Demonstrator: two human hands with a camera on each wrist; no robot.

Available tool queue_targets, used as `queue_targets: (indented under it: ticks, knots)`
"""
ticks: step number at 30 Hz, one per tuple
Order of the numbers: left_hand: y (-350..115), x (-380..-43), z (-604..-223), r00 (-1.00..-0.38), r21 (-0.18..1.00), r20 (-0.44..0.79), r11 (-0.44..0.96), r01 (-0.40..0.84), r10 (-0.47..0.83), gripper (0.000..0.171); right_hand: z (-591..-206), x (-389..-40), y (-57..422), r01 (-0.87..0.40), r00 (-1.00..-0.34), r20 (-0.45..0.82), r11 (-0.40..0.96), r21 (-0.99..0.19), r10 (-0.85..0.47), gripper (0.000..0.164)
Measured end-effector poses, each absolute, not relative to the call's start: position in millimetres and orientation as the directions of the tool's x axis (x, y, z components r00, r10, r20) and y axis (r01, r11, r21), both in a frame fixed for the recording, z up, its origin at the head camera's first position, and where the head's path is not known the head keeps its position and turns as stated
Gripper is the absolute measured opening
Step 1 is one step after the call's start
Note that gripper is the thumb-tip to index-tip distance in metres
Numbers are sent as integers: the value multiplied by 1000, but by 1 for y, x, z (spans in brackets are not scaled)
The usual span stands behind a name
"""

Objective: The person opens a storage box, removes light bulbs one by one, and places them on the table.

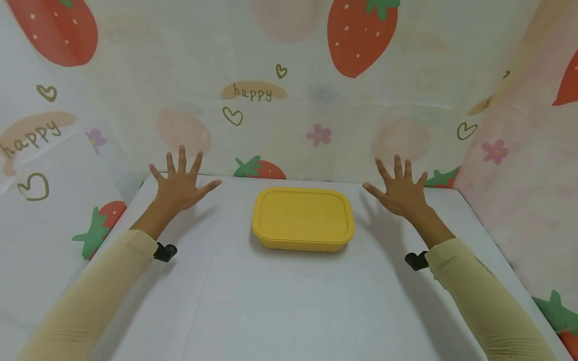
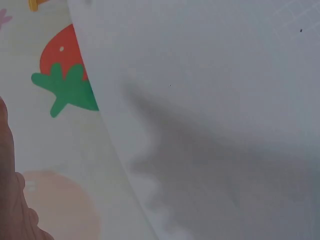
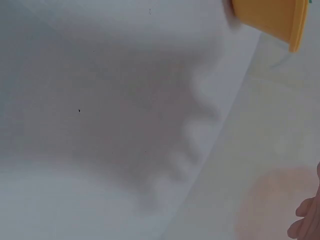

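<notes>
A yellow rectangular box with a lid [image 1: 303,216] sits on the white table toward its far side. To its left, my left hand [image 1: 178,189] is spread above the surface with straight fingers, holding nothing. My right hand [image 1: 402,193] is likewise spread on the box's other side, apart from it. One corner of the box [image 3: 270,17] shows at the top of the right wrist view. Only part of the left hand [image 2: 7,175] appears at the edge of the left wrist view. What the box contains is hidden by its lid.
The white table [image 1: 289,301] is enclosed by a printed cloth backdrop [image 1: 289,45] with strawberries, hearts and flowers at the back and both sides. Each wrist carries a small black device, seen at the left cuff [image 1: 165,252] and right cuff [image 1: 416,261].
</notes>
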State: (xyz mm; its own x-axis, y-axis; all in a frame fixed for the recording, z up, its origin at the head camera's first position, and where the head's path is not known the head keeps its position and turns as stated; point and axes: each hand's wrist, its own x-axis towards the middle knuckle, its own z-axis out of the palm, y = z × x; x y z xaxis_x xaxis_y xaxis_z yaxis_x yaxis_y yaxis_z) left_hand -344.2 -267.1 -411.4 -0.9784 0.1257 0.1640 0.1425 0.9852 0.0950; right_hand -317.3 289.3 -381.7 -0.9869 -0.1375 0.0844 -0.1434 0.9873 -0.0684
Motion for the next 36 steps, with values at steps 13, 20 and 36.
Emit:
queue_targets:
  ticks: [13, 20, 36]
  knots:
    - [-250, -330, -406, -969, 75, 144, 975, 211, 199, 100, -387, -307, 280, -179, -979, 114, 978, -110, -166, 91]
    - [-235, -313, -408, -966, 95, 82, 963, 253, 246, 72, -389, -290, 262, -232, -968, 132, 964, -128, -215, 88]
    - [-191, -282, -410, -944, 306, 156, 895, 325, 290, 43, -407, -261, 231, -261, -957, 197, 929, -262, -213, 60]
